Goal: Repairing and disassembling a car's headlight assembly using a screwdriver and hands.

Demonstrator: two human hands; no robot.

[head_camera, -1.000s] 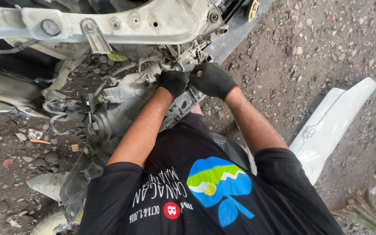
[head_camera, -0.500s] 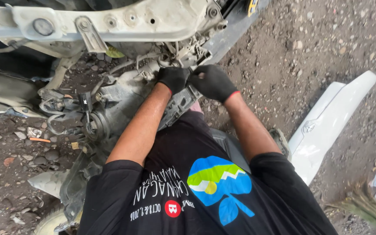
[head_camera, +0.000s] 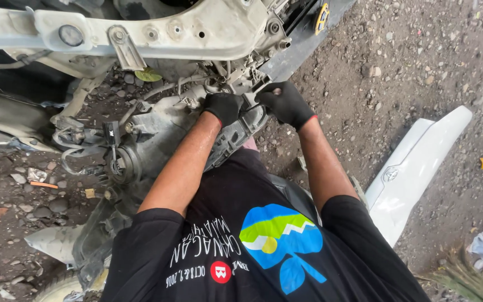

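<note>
Gravel rt side open; both gloved hands [head_camera: 223, 106] [head_camera: 286, 103] w/ fingers at gearbox [head_camera: 157, 134] edge.

This is looking like an open-air car repair or scrap yard rather than an indoor workshop. A stripped white car body frame [head_camera: 141, 31] is sitting directly on bare dirt and gravel ground [head_camera: 420, 61], with a grimy gearbox and engine assembly [head_camera: 157, 134] lying exposed beneath it and loose wiring [head_camera: 79, 142] trailing off to one side. A detached white body panel [head_camera: 415, 168] is lying on the ground nearby. Stones, scraps and litter are lying scattered about, and a grass broom [head_camera: 465, 277] is resting at the edge.
</note>
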